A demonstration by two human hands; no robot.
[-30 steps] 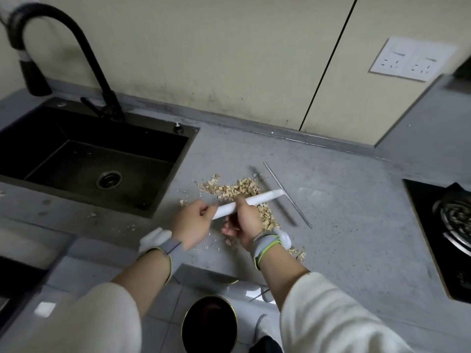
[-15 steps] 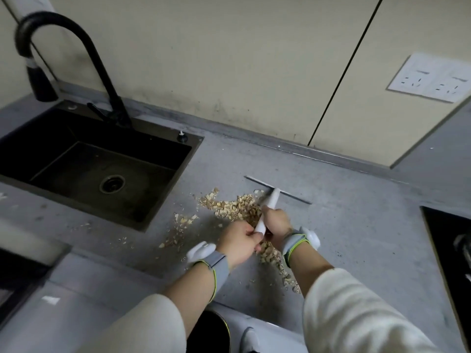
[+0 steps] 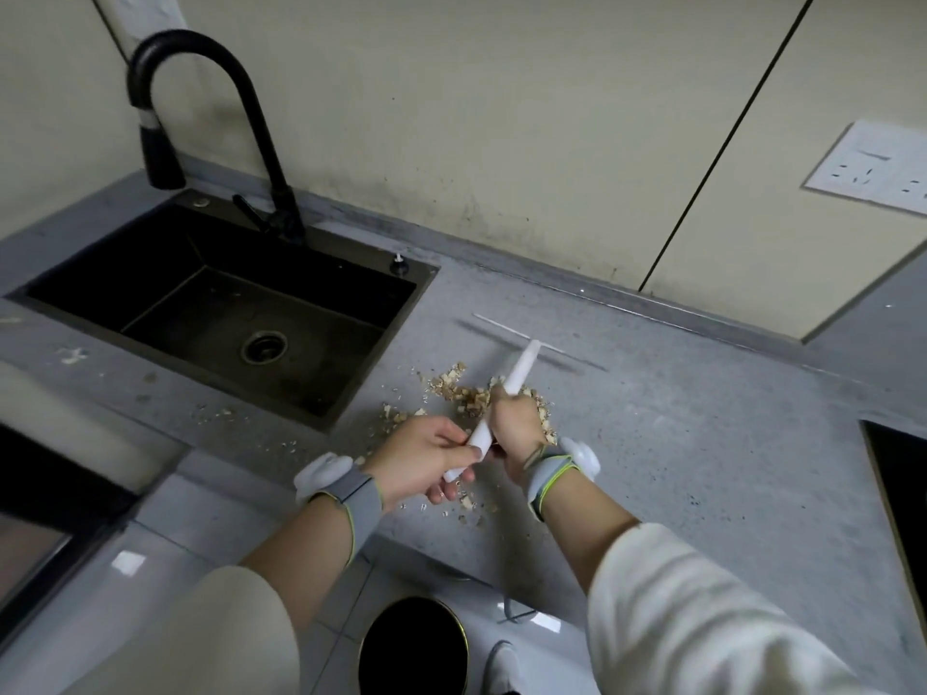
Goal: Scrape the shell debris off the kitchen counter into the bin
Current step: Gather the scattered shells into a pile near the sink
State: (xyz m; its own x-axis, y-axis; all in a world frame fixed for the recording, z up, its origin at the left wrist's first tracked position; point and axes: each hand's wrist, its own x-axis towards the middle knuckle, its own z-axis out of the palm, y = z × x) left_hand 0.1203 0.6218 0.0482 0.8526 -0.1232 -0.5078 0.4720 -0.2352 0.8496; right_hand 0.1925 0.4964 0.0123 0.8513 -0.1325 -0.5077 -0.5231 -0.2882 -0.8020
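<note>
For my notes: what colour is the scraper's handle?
White; the scraper's handle shows best in the head view.

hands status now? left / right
Left hand: fingers curled round the near end of the white scraper handle.
Right hand: gripping the same handle further up, over the shell debris.
</note>
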